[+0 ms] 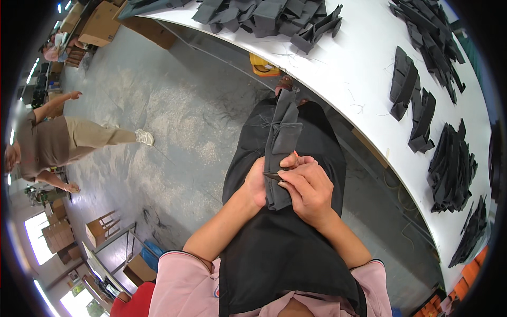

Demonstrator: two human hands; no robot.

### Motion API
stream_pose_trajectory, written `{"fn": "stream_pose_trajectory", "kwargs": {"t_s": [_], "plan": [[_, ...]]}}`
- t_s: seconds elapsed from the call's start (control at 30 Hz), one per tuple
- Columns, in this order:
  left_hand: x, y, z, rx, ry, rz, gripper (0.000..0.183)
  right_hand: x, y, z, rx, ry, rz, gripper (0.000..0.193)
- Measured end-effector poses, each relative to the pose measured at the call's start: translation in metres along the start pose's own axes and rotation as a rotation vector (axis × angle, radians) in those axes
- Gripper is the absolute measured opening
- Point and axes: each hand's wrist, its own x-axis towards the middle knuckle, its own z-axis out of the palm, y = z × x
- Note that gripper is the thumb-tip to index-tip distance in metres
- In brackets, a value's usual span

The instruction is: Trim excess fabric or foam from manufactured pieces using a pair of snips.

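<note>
A long folded strip of dark grey fabric (285,138), with sewn flaps, lies lengthwise over my lap. My left hand (255,184) is wrapped round it from the left and beneath, its fingertips showing at the right edge. From the right, my right hand (312,191) is closed in a pinch over the lower part of the strip. A narrow dark pointed piece sticks out from its fingertips across the fabric; whether it is a flap or a small tool, I cannot tell. A small orange-red spot shows beside the fingers. My black apron (285,243) lies under both wrists.
A white table (364,79) curves along the front and right, bearing several piles of dark fabric pieces (451,169) and loose threads. A yellow container (264,66) sits beneath it. At left, a person (68,137) strides across the grey floor. A wooden stool (101,228) and cardboard boxes stand beyond.
</note>
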Motion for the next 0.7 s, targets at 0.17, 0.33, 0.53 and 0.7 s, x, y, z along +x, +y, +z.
{"fn": "stream_pose_trajectory", "kwargs": {"t_s": [0.17,0.33,0.53,0.7], "plan": [[0.0,0.004,-0.013,0.082,0.052,0.054,0.033,-0.003,-0.006,-0.008,0.108,0.044,0.163,0.03],[-0.009,-0.009,0.029,0.674,0.54,0.313,0.043,0.015,0.0,-0.004,0.309,-0.051,0.517,0.041],[-0.007,0.007,0.023,0.752,0.11,0.387,0.053,0.003,0.006,-0.001,0.901,-0.109,0.784,0.028],[-0.004,0.011,0.023,0.703,0.125,0.369,0.043,0.002,0.002,-0.018,0.221,-0.024,0.476,0.035]]}}
